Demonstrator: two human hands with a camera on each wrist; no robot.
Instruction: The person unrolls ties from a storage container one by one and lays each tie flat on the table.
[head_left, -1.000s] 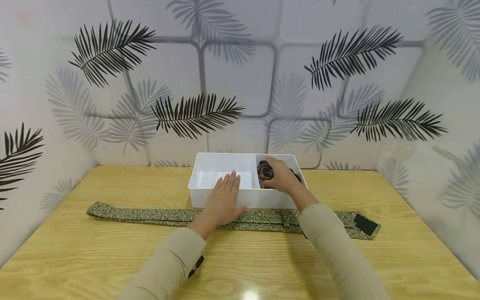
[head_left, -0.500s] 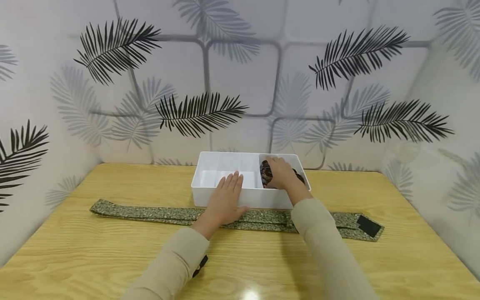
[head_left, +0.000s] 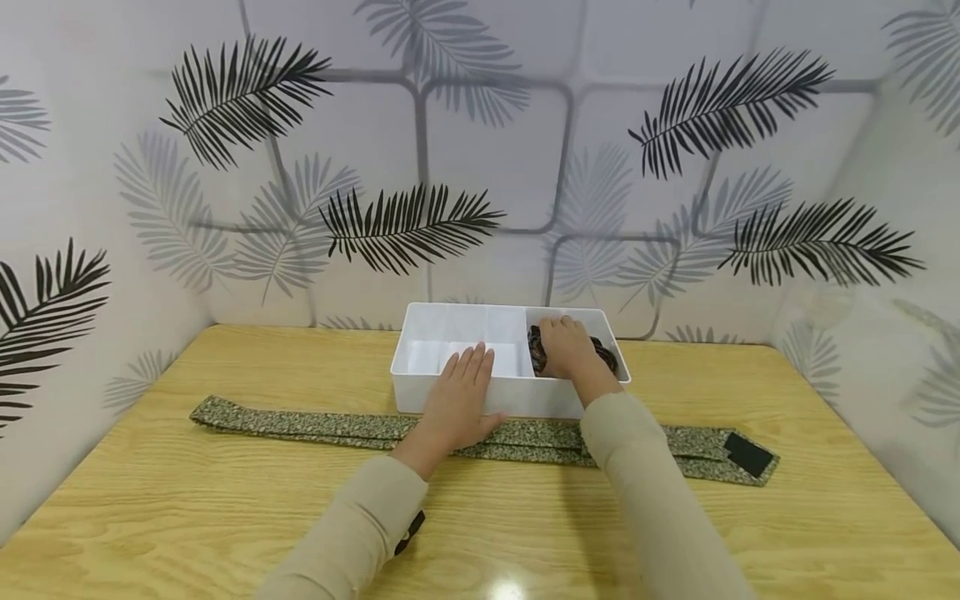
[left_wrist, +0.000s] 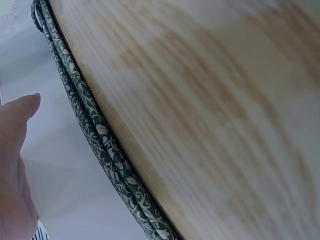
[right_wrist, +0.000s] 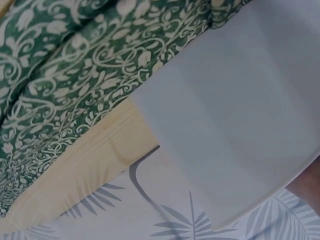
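Note:
A white divided box (head_left: 517, 397) stands at the back middle of the table. My left hand (head_left: 459, 400) lies with straight fingers over the box's front wall, its thumb spread to the right. My right hand (head_left: 567, 348) reaches into the right-hand compartment, fingers bent down over a dark coiled roll of cloth (head_left: 606, 356); the fingertips are hidden. The roll shows on both sides of that hand. In front of the box stretches a green-and-cream patterned necktie (head_left: 300, 423), its wide end at the right. In the left wrist view the thumb (left_wrist: 27, 106) extends over the white wall.
A black patch (head_left: 748, 456) sits on the tie's wide end. Behind the wooden table (head_left: 187, 508) rises a wall (head_left: 480, 167) printed with dark and grey leaves. Thin white dividers (head_left: 528, 342) part the box inside.
The head view has shifted, so everything sits slightly farther right. My right hand has moved from spread thumb and fingers to bent fingers over the roll. My left hand stays on the box.

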